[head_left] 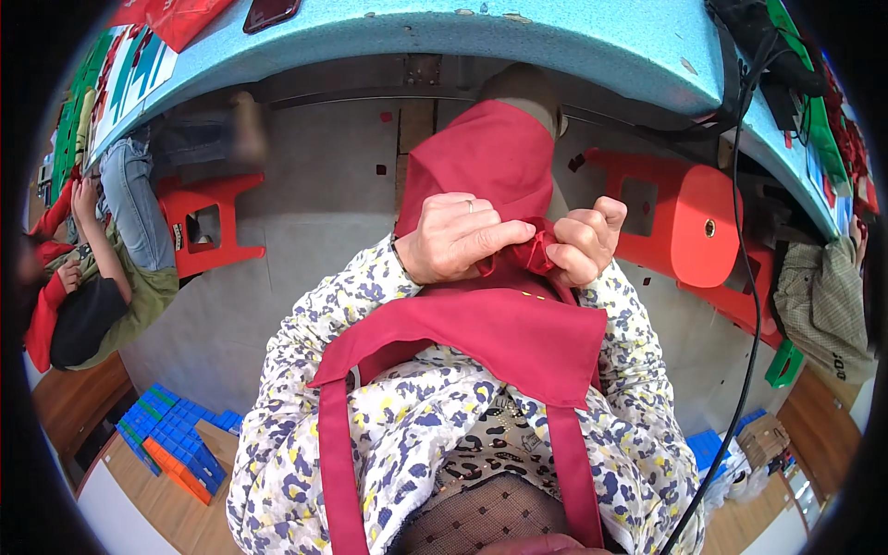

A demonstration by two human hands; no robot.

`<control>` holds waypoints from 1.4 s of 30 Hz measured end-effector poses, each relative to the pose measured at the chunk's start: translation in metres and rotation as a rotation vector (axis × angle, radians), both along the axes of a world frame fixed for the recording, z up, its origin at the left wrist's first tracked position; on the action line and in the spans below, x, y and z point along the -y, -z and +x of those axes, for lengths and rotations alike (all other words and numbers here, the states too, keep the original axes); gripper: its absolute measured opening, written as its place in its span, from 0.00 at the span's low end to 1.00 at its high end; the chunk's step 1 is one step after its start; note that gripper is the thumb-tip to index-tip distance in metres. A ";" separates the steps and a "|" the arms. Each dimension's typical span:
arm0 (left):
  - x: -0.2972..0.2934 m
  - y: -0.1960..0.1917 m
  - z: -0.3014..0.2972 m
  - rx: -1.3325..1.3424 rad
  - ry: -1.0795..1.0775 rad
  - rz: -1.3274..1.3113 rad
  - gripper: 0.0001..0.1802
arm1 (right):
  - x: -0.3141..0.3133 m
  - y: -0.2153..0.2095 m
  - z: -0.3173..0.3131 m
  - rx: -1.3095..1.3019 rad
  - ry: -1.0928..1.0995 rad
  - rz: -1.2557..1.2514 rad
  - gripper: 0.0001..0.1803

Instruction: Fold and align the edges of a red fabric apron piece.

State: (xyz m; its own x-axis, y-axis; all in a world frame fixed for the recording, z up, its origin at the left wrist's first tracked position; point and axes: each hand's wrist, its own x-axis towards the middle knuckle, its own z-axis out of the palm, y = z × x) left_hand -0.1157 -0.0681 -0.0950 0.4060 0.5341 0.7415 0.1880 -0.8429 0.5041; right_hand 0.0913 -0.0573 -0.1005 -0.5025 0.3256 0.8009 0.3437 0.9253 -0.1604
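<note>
Both hands are raised in front of my dark red apron [481, 162]. Between them is a small piece of shiny red fabric [529, 256], folded or bunched up. My left hand [455, 239], with a ring on one finger, is closed on one side of it, thumb and finger pointing toward the right. Curled fingers of my right hand [585, 242] grip the other side. The fabric's exact form is partly hidden by the fingers, and its colour blends with the apron behind.
A light blue table [518, 46] curves across the far side, with a phone [270, 13] and a red bag [185, 17]. Red stools stand left [213, 222] and right [708, 225]. A black cable [754, 305] hangs at the right. Another person [111, 250] sits at the left.
</note>
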 end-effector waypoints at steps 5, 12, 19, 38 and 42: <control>0.005 -0.002 0.009 0.024 -0.042 -0.017 0.23 | -0.001 0.001 0.005 -0.024 0.025 -0.032 0.14; 0.007 0.002 0.018 0.081 -0.084 -0.099 0.23 | -0.003 0.000 0.009 -0.035 0.061 -0.108 0.14; 0.004 0.002 0.022 0.074 -0.172 -0.156 0.22 | -0.007 -0.002 -0.003 -0.043 0.122 -0.325 0.19; -0.002 0.018 0.024 0.563 -0.049 -1.183 0.09 | -0.001 0.018 -0.019 -0.186 0.358 -0.809 0.12; 0.000 0.011 0.030 0.858 -0.009 -1.419 0.07 | 0.001 0.016 -0.021 -0.254 0.254 -0.898 0.12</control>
State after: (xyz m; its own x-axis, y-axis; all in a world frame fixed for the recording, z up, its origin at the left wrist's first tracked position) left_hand -0.0857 -0.0679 -0.1065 0.1565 0.9363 -0.3145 -0.5304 0.3483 0.7729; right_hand 0.0707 -0.0583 -0.1166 -0.1789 0.9446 0.2750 0.3745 0.3239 -0.8688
